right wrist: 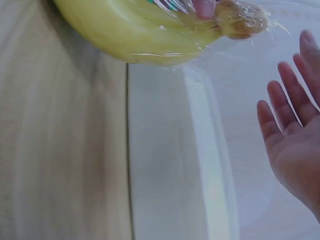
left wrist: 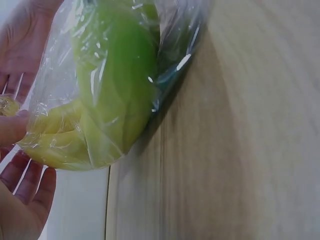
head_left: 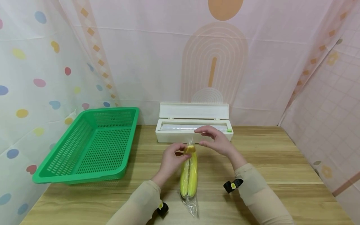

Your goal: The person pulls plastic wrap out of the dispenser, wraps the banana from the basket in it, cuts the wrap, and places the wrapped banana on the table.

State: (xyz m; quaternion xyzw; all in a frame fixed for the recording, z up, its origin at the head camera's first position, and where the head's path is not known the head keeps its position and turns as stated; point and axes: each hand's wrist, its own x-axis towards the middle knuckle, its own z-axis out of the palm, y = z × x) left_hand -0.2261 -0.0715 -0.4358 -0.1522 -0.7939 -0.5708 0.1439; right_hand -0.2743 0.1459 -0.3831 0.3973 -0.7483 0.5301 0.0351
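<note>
A small bunch of yellow bananas [head_left: 192, 178] is wrapped in clear plastic film, its stem end towards the back of the table. My left hand [head_left: 172, 158] pinches the wrapped bananas just below the stem. Loose film [head_left: 192, 207] trails from their near end. In the left wrist view the bananas [left wrist: 112, 100] look greenish higher up under the crinkled film. My right hand [head_left: 216, 142] hovers beside the stem, fingers spread and nothing in them. The right wrist view shows the right hand [right wrist: 300, 135] apart from the film-covered stem [right wrist: 244, 20].
Behind the hands stands a white cling film box [head_left: 194, 137] with its lid [head_left: 194, 111] raised and a film roll inside. A green plastic basket [head_left: 130, 147] sits on the left of the wooden table [head_left: 284, 175]. Patterned curtains [head_left: 146, 65] hang close behind and at both sides.
</note>
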